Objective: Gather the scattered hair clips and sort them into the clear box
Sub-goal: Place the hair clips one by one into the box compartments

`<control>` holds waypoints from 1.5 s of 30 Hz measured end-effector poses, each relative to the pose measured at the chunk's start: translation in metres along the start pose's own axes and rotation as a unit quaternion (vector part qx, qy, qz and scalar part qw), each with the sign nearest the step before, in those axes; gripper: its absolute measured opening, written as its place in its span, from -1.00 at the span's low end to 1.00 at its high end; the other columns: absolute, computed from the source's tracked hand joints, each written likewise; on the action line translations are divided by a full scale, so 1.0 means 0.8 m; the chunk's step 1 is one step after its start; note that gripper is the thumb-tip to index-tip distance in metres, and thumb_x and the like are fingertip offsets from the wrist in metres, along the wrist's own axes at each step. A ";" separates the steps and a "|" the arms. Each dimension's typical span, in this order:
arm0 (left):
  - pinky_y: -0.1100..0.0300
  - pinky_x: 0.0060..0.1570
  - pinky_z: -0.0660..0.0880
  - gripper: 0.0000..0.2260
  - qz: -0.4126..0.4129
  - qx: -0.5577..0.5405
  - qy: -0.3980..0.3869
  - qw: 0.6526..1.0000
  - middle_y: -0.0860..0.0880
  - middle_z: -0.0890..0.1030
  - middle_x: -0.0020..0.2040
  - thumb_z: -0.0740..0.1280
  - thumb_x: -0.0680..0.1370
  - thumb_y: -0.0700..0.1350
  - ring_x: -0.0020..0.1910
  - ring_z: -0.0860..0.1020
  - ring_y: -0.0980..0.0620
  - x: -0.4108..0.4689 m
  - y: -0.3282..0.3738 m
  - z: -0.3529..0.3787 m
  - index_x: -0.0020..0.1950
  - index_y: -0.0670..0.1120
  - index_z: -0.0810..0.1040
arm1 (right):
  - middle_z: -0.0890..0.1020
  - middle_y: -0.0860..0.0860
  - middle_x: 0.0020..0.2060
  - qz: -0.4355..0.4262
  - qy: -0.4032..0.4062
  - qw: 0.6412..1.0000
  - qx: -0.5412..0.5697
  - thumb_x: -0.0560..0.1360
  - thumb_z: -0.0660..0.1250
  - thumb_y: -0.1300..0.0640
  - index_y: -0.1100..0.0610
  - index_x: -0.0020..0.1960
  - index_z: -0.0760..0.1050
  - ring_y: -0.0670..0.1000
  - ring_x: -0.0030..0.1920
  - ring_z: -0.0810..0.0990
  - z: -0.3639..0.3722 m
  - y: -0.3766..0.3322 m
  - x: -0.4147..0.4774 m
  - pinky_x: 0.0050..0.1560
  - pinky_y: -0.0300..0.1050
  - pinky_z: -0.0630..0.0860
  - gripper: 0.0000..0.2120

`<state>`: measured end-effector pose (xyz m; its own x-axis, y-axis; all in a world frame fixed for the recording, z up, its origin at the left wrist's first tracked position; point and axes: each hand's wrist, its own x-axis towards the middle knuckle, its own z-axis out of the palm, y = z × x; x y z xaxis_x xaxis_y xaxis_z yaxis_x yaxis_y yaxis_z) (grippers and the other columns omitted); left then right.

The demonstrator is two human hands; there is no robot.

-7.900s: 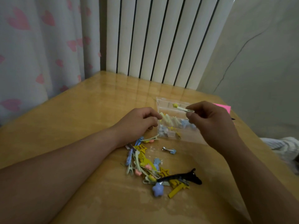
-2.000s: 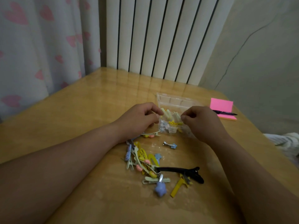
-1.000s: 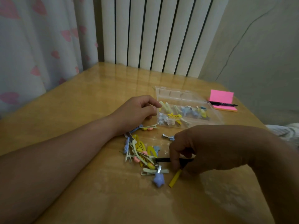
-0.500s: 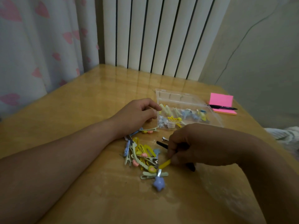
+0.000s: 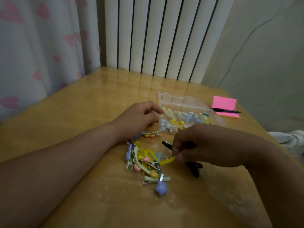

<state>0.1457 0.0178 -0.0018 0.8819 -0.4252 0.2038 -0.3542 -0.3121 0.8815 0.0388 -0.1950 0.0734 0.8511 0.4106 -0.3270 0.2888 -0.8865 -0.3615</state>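
A pile of small coloured hair clips (image 5: 144,160) lies on the wooden table in front of me. A purple star clip (image 5: 161,189) sits at its near edge. My right hand (image 5: 197,145) pinches a yellow clip (image 5: 167,160) just right of the pile. Under that hand lies a long black clip (image 5: 194,170), partly hidden. The clear box (image 5: 181,101) stands behind, holding several yellow, green and blue clips. My left hand (image 5: 138,119) rests curled at the box's left edge, fingertips touching its corner.
A pink sticky-note pad (image 5: 225,104) with a black pen (image 5: 227,111) across it lies right of the box. A white radiator and a heart-print curtain back the table. White cloth shows past the table's right edge.
My right hand left the box, came down to the pile and picked out the yellow clip, which is now lifted at one end. The black clip was shifted right. The left hand stayed put.
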 end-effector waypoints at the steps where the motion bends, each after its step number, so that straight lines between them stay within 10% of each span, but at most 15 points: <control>1: -0.12 0.23 0.59 -0.83 -0.001 -0.001 -0.001 1.000 -0.15 0.72 0.03 0.36 0.67 -0.13 -0.05 0.65 0.02 0.000 0.000 0.000 0.19 0.04 0.70 | 0.65 -0.29 -0.12 0.000 -0.001 1.000 0.011 0.63 0.39 -0.04 -0.18 0.04 0.61 -0.26 -0.11 0.60 0.000 0.002 0.000 -0.14 -0.38 0.47 -0.96; 11: -0.02 0.16 0.61 -0.83 -0.001 -0.014 -0.002 1.000 -0.16 0.72 0.03 0.37 0.66 -0.16 -0.10 0.64 0.08 0.000 -0.001 0.001 0.19 0.02 0.69 | 0.62 -0.12 -0.24 -0.029 0.072 0.990 0.121 0.62 0.33 -0.11 -0.03 -0.04 0.61 -0.19 -0.24 0.54 0.001 0.012 0.007 -0.15 -0.23 0.48 -0.81; 19: -0.06 0.16 0.62 -0.86 -0.007 -0.015 -0.001 1.000 -0.06 0.72 -0.02 0.36 0.68 -0.11 -0.10 0.64 0.10 0.001 0.000 0.003 0.17 0.06 0.68 | 0.67 -0.02 -0.21 0.095 0.451 0.872 0.165 0.63 0.38 -0.08 0.02 -0.08 0.64 -0.04 -0.22 0.58 -0.004 0.052 0.051 -0.22 -0.08 0.46 -0.79; 38: -0.10 0.17 0.62 -0.84 -0.001 -0.003 0.003 1.000 -0.09 0.72 -0.01 0.36 0.68 -0.14 -0.06 0.66 0.02 0.002 0.000 0.003 0.17 0.06 0.69 | 0.72 -0.07 -0.24 0.147 0.456 0.871 0.105 0.61 0.42 -0.10 0.03 -0.09 0.74 -0.04 -0.19 0.67 0.010 0.071 0.096 -0.04 0.07 0.65 -0.75; 45: 0.06 0.13 0.61 -0.83 -0.002 -0.002 -0.001 1.000 -0.07 0.73 0.01 0.35 0.68 -0.13 -0.01 0.68 0.00 0.002 0.002 0.001 0.20 0.05 0.68 | 0.66 -0.19 -0.25 0.065 0.504 0.852 0.127 0.65 0.38 -0.03 0.02 0.02 0.73 -0.25 -0.28 0.58 0.008 0.063 0.063 -0.22 -0.25 0.41 -0.81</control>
<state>0.1463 0.0163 -0.0006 0.8830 -0.4251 0.1988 -0.3485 -0.3103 0.8845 0.0939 -0.2177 0.0333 0.8501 -0.1927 0.4902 0.1680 -0.7829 -0.5991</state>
